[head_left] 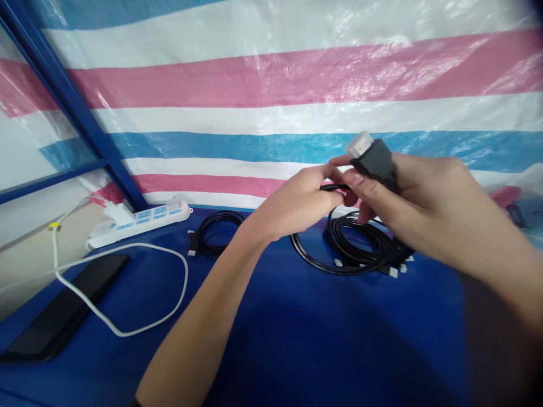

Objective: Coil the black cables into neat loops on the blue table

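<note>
Between thumb and fingers, my right hand (407, 192) grips the black plug of an HDMI cable (375, 161). A clear cap covers the plug's metal end, which points up and left. My left hand (297, 198) is closed on the black cord of the same cable, right beside my right fingertips. Black loops of cord hang below both hands. Behind and under them, coiled black cables (360, 237) with several capped plugs lie on the blue table (305, 333). My wrist and hand hide part of the cord.
A smaller coiled black cable (218, 226) lies left of my forearm. Farther left stand a white power strip (144, 220), a looping white cord (184, 277) and a flat black object (72, 305). A striped plastic sheet (254, 85) hangs behind, beside a blue metal frame (72, 96).
</note>
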`<state>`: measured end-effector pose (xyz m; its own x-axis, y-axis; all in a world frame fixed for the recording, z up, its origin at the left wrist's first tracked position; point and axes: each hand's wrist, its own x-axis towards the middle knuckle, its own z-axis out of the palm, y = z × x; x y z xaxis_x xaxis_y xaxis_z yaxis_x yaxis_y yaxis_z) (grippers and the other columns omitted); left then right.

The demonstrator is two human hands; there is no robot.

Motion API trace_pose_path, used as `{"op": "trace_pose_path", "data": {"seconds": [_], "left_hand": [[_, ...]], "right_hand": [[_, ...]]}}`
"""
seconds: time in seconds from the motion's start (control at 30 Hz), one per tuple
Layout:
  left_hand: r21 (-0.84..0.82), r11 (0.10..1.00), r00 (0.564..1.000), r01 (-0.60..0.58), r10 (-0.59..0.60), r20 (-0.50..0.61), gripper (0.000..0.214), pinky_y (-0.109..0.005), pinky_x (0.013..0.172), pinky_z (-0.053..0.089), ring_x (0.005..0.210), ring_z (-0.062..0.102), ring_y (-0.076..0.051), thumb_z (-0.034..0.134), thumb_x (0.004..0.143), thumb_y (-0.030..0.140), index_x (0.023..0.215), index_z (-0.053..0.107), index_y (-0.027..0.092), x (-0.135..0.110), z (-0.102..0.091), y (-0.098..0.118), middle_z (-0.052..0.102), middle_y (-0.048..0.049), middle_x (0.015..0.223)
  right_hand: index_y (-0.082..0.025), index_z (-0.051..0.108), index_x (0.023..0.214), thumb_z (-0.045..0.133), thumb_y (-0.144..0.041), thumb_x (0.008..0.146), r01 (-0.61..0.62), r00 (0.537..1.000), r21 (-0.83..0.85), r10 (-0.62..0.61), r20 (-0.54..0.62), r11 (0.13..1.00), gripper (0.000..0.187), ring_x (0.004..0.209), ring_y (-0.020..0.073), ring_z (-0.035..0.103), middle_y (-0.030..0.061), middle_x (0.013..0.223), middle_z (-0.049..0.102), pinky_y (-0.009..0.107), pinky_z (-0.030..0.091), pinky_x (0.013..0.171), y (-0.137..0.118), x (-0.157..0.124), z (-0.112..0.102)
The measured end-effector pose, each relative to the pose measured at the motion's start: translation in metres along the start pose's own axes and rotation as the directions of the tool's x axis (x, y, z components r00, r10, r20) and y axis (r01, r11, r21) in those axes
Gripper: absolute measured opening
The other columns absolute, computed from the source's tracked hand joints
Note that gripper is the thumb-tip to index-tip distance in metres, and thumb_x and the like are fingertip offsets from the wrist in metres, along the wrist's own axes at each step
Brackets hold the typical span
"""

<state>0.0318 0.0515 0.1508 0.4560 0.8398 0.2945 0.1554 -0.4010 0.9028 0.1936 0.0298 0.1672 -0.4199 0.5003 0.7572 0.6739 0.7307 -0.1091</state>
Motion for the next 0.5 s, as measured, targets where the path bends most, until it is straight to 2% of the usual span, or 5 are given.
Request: {"op": "trace_pose_path", "data": {"seconds": [0.13,0.23,0.33,0.43,0.5], "left_hand": [[-0.15,0.978,0.969,-0.145,0.109,-0.223,0.02,-0.02,0.053,0.034,0.054,0.046,-0.006,0.059,0.07,0.012,0.088,0.054,0.021,0.004,0.009,-0.004,0.048,0.004,0.062],[-0.281,0.939,0.965,-0.196,0.133,-0.228,0.03,-0.018,0.05,0.032,0.046,0.04,-0.004,0.061,0.07,0.012,0.096,0.053,0.023,0.005,0.007,-0.003,0.043,0.0073,0.056],[-0.514,0.817,0.962,-0.262,0.176,-0.211,0.021,-0.022,0.061,0.042,0.06,0.053,-0.009,0.059,0.079,0.023,0.1,0.053,0.023,0.008,0.003,-0.007,0.051,0.0042,0.064],[-0.642,0.762,0.961,-0.083,-0.108,-0.253,0.027,-0.032,0.087,0.044,0.106,0.056,-0.019,0.05,0.086,0.047,0.099,0.055,0.024,0.017,0.008,-0.023,0.062,-0.0031,0.101],[-0.671,0.724,0.897,0.161,-0.391,-0.207,0.032,-0.04,0.092,0.042,0.115,0.052,-0.026,0.047,0.086,0.051,0.098,0.055,0.023,0.024,0.017,-0.034,0.06,-0.0073,0.113]], "right_hand": [[-0.021,0.051,0.059,0.051,-0.027,0.09,-0.264,0.965,0.25,0.255,0.066,0.932,0.031,0.033,0.0046,0.041,-0.0064,0.043,0.046,0.017,0.025,0.03,-0.009,0.0,0.002],[-0.021,0.046,0.052,0.055,-0.031,0.088,-0.461,0.872,0.498,0.477,0.104,0.734,0.038,0.025,0.003,0.029,-0.0083,0.036,0.031,0.015,0.019,0.025,-0.014,0.001,0.003],[-0.021,0.043,0.051,0.058,-0.027,0.085,-0.462,0.781,0.645,0.624,-0.029,0.608,0.038,0.028,0.0028,0.025,-0.0074,0.042,0.028,0.017,0.017,0.025,-0.014,0.005,0.003],[-0.023,0.041,0.053,0.059,-0.024,0.085,-0.321,0.701,0.705,0.66,-0.272,0.632,0.036,0.035,0.0048,0.021,-0.0058,0.05,0.026,0.023,0.013,0.028,-0.011,0.007,0.0],[-0.024,0.035,0.057,0.055,-0.028,0.087,-0.253,0.679,0.709,0.643,-0.354,0.658,0.036,0.038,0.0072,0.017,-0.005,0.054,0.022,0.029,0.011,0.03,-0.007,0.005,-0.002]]}}
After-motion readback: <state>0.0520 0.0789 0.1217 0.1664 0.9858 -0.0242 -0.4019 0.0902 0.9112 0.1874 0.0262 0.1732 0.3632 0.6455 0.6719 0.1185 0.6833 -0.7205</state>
